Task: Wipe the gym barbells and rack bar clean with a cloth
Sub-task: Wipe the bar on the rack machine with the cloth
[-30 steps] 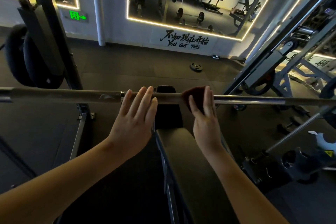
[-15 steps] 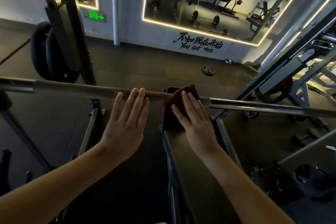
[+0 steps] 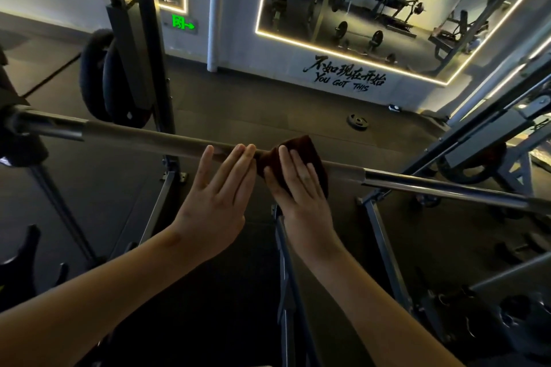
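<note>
Pressing the cloth (image 3: pixel 304 143) over the barbell (image 3: pixel 149 135) at mid-shaft with my right hand (image 3: pixel 301 188), fingers straight, I lay my left hand (image 3: pixel 217 194) flat on the barbell just beside the cloth, presumably steadying the shaft for wiping.

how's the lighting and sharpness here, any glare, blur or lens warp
Head view: dim overall, brightest at the LED-edged wall mirror; head view: glare streaks the chrome right end of the long steel barbell; head view: the dark maroon cloth under the right hand sinks into shadow; head view: wide-angle warp tilts the black rack upright.
</note>
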